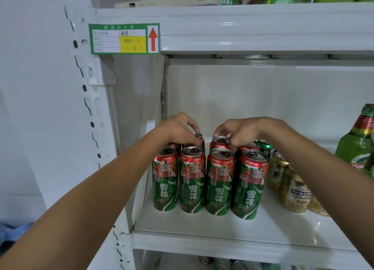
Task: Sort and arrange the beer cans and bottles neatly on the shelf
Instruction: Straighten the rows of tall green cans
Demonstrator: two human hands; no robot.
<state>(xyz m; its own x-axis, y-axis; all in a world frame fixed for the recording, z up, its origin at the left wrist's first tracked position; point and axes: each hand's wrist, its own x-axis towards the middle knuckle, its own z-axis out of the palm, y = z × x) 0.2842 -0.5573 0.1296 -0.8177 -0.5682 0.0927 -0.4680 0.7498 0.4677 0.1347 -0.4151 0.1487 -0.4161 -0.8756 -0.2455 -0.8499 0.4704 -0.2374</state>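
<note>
Shelf [263,229]: white metal, middle tier, seen from above and in front.

Front cans [209,180]: four tall red-and-green beer cans, upright, in a row near the shelf's front left, sides touching or nearly so, labels turned outward.

Rear cans: a second row is seen directly behind the first, mostly hidden. The left rear can [199,137] is gripped at its rim by the left hand [179,129], fingers closed on its top. The right rear can [220,141] is gripped at its rim by the right hand [241,131], fingertips pinched on its top edge. Both cans stand on the shelf.

Gold cans [294,193]: several, just right of the front row, one upright, at least one lying tilted at the far right. A dark green can [266,148] is seen behind them.

Bottle [359,144]: green glass, red-and-gold neck label, upright at the right edge.

Price tag [124,38]: green-bordered, red arrow, fixed to the upper shelf's edge.
</note>
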